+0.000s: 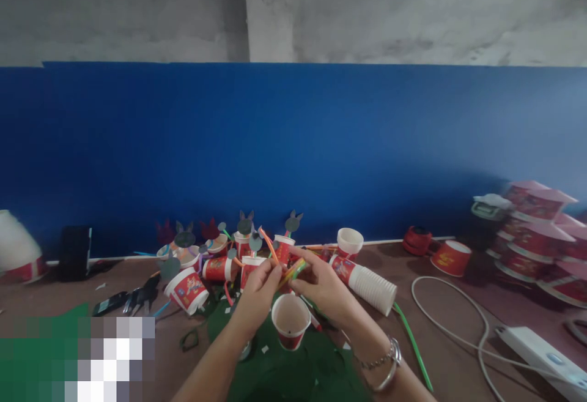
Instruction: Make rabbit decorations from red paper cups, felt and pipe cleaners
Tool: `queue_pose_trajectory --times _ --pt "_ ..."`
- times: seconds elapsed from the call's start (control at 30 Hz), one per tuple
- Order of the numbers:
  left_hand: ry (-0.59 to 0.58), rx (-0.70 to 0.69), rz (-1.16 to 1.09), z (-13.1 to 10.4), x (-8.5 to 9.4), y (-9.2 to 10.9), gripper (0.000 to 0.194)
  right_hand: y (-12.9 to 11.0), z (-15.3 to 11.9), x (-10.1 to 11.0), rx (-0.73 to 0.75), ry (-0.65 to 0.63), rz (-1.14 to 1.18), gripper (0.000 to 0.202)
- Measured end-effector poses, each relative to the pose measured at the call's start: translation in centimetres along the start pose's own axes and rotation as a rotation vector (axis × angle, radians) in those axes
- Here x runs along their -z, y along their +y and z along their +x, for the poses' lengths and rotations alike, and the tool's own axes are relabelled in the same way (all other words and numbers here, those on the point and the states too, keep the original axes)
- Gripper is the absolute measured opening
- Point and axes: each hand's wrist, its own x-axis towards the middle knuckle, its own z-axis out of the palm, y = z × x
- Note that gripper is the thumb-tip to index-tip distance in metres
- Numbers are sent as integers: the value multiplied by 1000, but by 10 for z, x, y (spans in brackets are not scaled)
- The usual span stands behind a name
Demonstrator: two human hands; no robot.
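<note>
My left hand (257, 297) is closed, thumb and fingers pinching the lower end of a thin orange stick (268, 244) that slants up and to the left. Close beside it, my right hand (324, 281) pinches a short yellow-and-green strip (298, 268), whose near end reaches toward the left fingertips. Exactly what the strip is, I cannot make out. Just below both hands stands a red-and-white paper cup (290, 321), mouth up. Several cups with grey animal-head cutouts (244, 226) on coloured sticks crowd the table behind my hands.
A stack of nested paper cups (372, 287) lies right of my hands, near a green stick (415, 350). Farther right are a white cable (482, 316), a power strip (541, 353) and piled red items (534, 230). Dark green material (293, 377) covers the front. A blue wall stands behind.
</note>
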Motion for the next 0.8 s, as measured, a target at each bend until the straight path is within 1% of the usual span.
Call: queue_pose_trajectory --times 0.1,0.2,0.27,0.37,0.47,0.53,0.63,0.7,0.73,0.8 --pt "-45 54 15 -2 -2 2 35 2 2 6 -17 -60 59 62" --pt "-90 95 1 -4 -5 4 43 2 3 11 -32 -39 16 60" --pt "-102 115 2 -6 -8 3 42 2 3 12 -21 -16 -28 58" --pt "-48 112 -48 -9 -14 -1 36 5 5 10 34 22 -120 44" --pt "51 124 -196 -10 -18 -4 32 10 5 8 66 66 -272 33" --pt "115 129 -272 -9 -18 -5 31 13 4 9 59 24 -351 34" --pt "169 80 -324 -7 -16 -3 30 15 2 13 56 -72 -435 42" --pt "182 58 -340 -6 -13 -2 29 14 1 16 36 -80 -450 45" --pt "184 57 -344 -5 -12 -2 29 13 1 18 15 -70 -434 42" --pt "180 71 -334 -5 -11 -2 30 9 1 23 -31 -34 -368 27"
